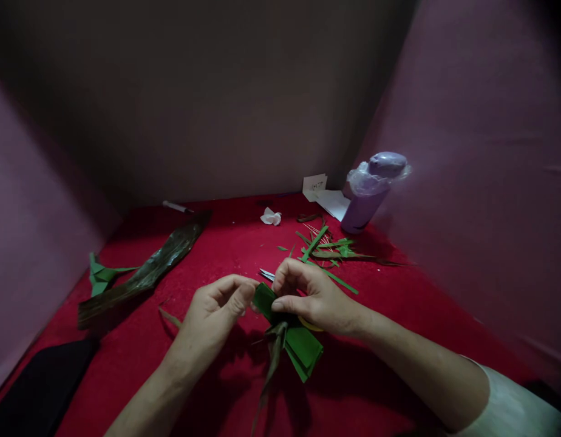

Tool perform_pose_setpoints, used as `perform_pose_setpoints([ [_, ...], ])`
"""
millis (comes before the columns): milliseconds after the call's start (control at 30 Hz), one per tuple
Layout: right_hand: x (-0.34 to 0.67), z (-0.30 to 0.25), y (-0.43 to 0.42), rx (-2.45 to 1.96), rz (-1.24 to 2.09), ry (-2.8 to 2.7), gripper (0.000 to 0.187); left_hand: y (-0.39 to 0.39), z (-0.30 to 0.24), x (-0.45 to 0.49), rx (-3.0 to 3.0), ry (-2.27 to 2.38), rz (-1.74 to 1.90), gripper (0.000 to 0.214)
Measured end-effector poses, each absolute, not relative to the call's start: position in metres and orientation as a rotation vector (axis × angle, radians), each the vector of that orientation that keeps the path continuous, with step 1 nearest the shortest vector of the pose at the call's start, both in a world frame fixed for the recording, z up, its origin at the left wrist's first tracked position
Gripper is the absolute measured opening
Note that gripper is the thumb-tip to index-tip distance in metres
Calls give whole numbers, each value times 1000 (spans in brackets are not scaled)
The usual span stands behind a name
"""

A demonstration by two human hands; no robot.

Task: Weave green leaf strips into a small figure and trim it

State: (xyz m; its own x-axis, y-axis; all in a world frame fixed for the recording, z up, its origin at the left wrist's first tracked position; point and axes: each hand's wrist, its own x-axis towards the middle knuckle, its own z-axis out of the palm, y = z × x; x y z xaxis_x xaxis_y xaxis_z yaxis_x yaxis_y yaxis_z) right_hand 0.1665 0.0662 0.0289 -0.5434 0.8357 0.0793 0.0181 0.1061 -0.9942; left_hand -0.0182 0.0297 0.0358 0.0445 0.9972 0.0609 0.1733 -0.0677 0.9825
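Observation:
A folded green leaf bundle [303, 347], bound at its middle with a brownish dry leaf strip [275, 349], is held above the red cloth. My right hand [314, 297] grips its upper part between thumb and fingers. At the bundle's upper left end, my left hand [219, 306] is closed in a pinch, its fingertips partly hidden behind the leaf. The dry strip's loose end hangs down toward me. Scissors lie under my right hand; their blades [266, 275] stick out beyond it and a bit of yellow handle [311, 325] shows below.
A long dark dried leaf [157, 264] and a folded green leaf piece [101, 276] lie left. Cut green strips [317, 243], a purple container [365, 209], white cards [333, 203], crumpled tissue [271, 216], a marker [175, 206] and a black object [44, 382] surround the work. Walls enclose three sides.

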Motion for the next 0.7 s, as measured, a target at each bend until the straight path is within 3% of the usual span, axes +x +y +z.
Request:
perform_pose_setpoints([
  [200, 165, 27, 65, -834, 1518, -1677, 24, 25, 32, -13, 1415, 1438, 1050, 17],
  [367, 169, 23, 72, -870, 1406, -1865, 5, 26, 32, -14, 1413, 1387, 1070, 11],
  [700, 167, 24, 73, -906, 1698, -1603, 25, 30, 28, -16, 1378, 1416, 1038, 12],
])
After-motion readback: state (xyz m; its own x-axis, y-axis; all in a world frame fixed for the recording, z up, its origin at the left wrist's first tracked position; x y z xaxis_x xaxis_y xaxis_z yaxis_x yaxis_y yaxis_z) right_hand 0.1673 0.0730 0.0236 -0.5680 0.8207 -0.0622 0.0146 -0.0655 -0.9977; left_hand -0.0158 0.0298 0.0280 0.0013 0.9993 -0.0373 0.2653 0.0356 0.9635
